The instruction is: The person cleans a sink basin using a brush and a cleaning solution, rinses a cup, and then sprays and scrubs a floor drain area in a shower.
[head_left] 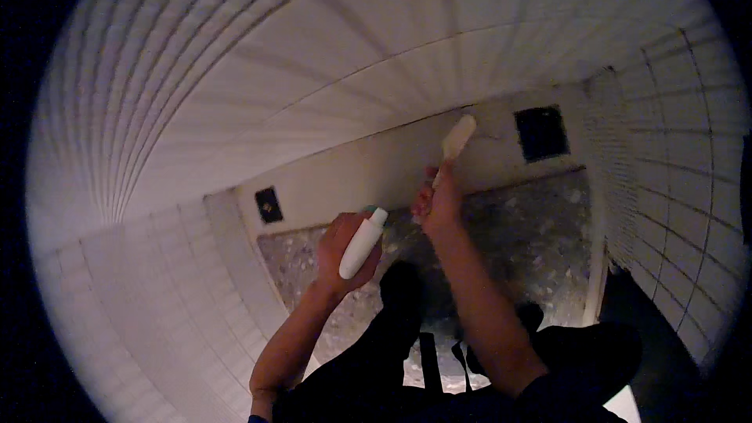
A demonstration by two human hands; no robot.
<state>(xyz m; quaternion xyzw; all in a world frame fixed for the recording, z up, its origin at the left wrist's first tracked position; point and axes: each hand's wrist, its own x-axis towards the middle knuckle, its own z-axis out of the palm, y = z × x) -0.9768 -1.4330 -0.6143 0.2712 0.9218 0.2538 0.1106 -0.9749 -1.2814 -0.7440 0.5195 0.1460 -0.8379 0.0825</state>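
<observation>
The left hand [342, 244] is wrapped around a white plastic spray bottle [362, 244] above the speckled stone floor [517, 243]. The right hand [439, 205] grips a pale long-handled brush [454, 143], its head touching the cream wall base above that floor.

My left hand [342, 244] holds a bottle [362, 243] left of my right hand [439, 205], whose brush [456, 141] touches the baseboard [376, 168] between wall [313, 55] and floor [509, 227].

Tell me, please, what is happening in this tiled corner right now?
A person is crouched over a speckled floor between white tiled walls. The right hand grips a pale brush whose head is pressed against the cream band along the base of the wall. The left hand holds a white bottle, its capped end pointing toward the wall. Two dark square openings sit in that band.
</observation>
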